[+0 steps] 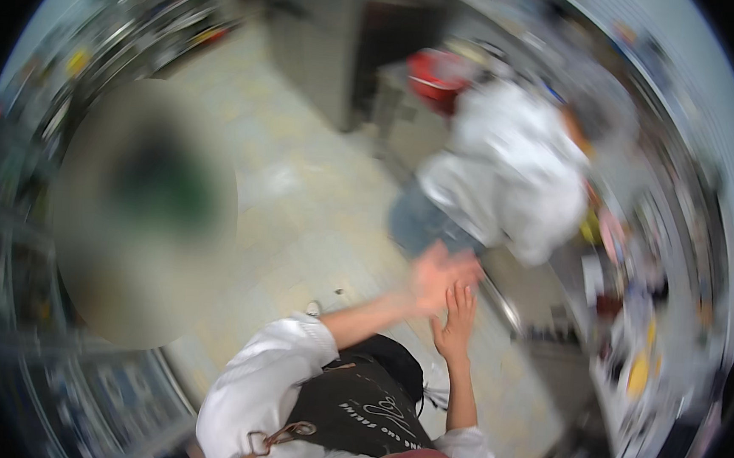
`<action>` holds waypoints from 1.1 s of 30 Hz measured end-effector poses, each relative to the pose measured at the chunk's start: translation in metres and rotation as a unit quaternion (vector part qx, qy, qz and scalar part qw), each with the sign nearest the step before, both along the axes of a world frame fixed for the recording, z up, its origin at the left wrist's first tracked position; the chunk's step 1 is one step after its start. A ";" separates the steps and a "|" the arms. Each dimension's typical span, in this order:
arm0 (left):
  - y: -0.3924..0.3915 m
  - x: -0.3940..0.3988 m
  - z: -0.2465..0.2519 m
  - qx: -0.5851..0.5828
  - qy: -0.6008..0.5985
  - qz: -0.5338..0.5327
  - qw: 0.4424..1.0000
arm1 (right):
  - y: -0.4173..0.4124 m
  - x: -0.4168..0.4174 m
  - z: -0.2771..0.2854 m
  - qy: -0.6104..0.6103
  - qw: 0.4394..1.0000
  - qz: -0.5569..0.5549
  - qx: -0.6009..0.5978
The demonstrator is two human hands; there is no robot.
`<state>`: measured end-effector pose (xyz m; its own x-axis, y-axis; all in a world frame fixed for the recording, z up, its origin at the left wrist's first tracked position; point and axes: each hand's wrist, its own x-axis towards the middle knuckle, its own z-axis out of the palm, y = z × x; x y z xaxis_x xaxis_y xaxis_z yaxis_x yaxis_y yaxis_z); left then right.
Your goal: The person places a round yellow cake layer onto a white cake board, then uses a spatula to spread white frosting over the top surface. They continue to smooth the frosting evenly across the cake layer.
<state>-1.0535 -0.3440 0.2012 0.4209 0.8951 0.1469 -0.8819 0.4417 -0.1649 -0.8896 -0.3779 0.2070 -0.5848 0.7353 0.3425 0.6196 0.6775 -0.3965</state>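
My left hand [441, 277] is held out in front of my body, blurred by motion, with its fingers apart. Close beside it is my right hand [458, 318], its thumb apart from the fingers and its palm turned away from view. The hands overlap in the picture near the fingertips; whether they touch I cannot tell. Nothing shows in either one. Below them is my dark apron [361, 401], which bears writing, worn over a white long-sleeved top [267, 381].
A person in a white top [505, 168] stands ahead at the right-hand counter [595, 347], which is crowded with blurred items. A red rounded thing [438, 77] is beside them. Metal cabinet [316, 47] ahead; racks [106, 402] at left. A blurred patch hides part of the floor [291, 224].
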 end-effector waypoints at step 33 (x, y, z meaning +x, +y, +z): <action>0.213 0.923 -0.231 0.101 0.698 -0.189 0.683 | -0.134 0.987 -0.090 0.533 0.570 -0.600 -0.173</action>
